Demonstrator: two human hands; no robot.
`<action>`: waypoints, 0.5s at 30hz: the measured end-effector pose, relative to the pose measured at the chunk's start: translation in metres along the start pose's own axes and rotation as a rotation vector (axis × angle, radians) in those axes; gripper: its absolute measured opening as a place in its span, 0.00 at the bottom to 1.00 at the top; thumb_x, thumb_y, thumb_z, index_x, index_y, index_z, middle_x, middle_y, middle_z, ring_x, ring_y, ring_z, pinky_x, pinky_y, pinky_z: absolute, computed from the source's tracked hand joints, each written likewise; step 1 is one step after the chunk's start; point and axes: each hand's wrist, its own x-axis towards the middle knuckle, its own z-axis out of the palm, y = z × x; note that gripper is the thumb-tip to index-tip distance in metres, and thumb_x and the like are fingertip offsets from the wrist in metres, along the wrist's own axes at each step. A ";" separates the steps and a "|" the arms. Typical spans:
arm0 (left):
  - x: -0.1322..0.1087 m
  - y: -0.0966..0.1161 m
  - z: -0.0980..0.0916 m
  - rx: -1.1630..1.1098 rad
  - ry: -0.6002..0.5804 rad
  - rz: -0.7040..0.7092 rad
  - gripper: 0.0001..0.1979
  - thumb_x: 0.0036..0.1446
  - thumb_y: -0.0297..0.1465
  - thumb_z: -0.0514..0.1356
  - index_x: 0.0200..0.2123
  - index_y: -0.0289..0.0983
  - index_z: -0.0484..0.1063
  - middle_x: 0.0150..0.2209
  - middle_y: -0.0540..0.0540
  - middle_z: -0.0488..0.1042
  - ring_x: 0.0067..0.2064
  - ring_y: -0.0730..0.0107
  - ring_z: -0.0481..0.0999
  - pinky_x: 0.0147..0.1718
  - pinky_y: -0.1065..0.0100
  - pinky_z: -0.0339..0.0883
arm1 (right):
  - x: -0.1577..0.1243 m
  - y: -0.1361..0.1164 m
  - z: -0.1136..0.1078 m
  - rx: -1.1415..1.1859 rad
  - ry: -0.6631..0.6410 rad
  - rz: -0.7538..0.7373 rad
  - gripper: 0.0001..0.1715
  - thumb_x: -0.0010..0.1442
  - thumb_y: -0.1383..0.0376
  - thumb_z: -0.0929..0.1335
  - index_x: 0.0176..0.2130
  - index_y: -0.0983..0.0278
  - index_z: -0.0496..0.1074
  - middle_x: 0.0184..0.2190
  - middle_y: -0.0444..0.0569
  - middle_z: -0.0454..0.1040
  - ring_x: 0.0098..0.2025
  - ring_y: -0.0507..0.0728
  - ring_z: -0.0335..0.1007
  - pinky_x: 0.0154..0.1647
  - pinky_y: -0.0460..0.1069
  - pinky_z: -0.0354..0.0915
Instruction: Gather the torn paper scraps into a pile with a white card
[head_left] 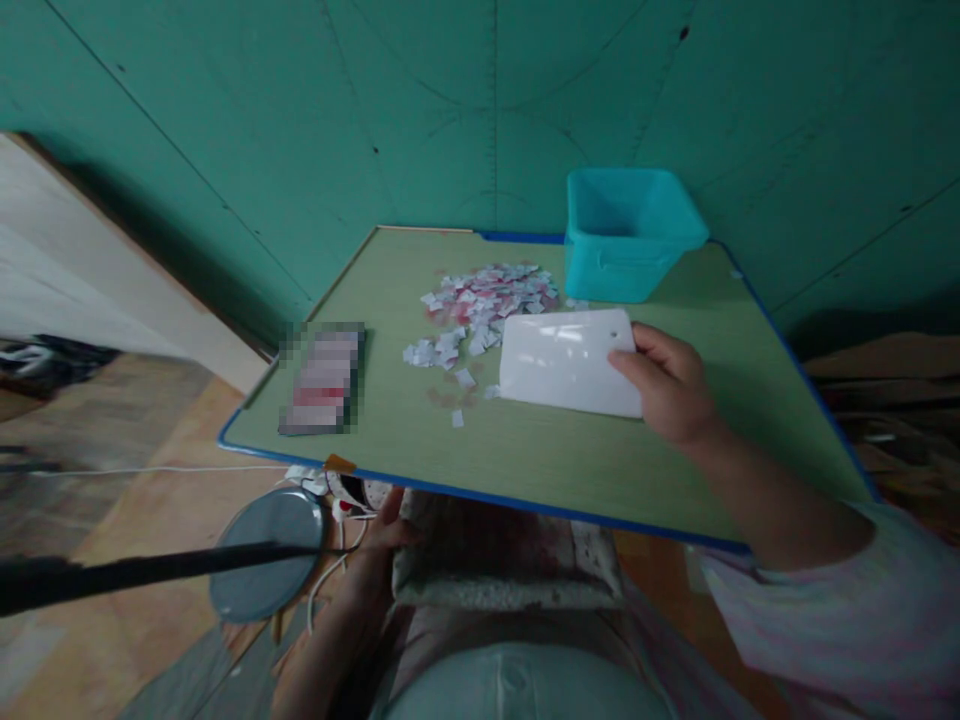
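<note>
My right hand (667, 385) grips the right end of a thin white plastic board (566, 360), thumb on top near a small hole in its corner. The board lies low over the green tabletop (420, 450). Along its left edge is a heap of small paper squares (495, 295), white with some pink, and a few stray pieces lie nearer me. My left hand (390, 530) is closed round the left rim of a stained whitish container (506, 595) below the table's front edge, above my lap. The dark, reddish inside shows little detail.
A turquoise plastic bin (630, 265) stands at the back right of the table. At the left lies a phone (324, 385), pixelated. A round grey stool (270, 560) and white cables (322, 590) are below left. A green wall (435, 120) rises behind.
</note>
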 end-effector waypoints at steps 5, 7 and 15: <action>0.003 -0.004 -0.009 0.057 0.004 0.022 0.32 0.39 0.19 0.54 0.51 0.45 0.66 0.38 0.52 0.79 0.39 0.62 0.77 0.40 0.64 0.69 | 0.003 -0.003 0.001 0.020 0.063 0.039 0.06 0.48 0.64 0.62 0.23 0.63 0.64 0.19 0.41 0.58 0.23 0.50 0.51 0.22 0.46 0.49; 0.003 -0.006 -0.011 0.056 0.015 0.013 0.32 0.41 0.20 0.54 0.51 0.46 0.65 0.41 0.52 0.78 0.40 0.63 0.77 0.40 0.64 0.68 | 0.004 -0.004 0.002 -0.026 0.059 0.058 0.07 0.48 0.64 0.63 0.22 0.63 0.64 0.18 0.41 0.57 0.23 0.50 0.51 0.22 0.47 0.48; 0.006 -0.004 -0.009 0.076 0.052 0.053 0.28 0.41 0.18 0.55 0.46 0.46 0.69 0.41 0.54 0.77 0.46 0.65 0.74 0.45 0.66 0.65 | 0.017 0.004 -0.013 0.070 0.313 0.111 0.06 0.49 0.65 0.64 0.22 0.62 0.63 0.19 0.41 0.58 0.23 0.50 0.52 0.22 0.47 0.48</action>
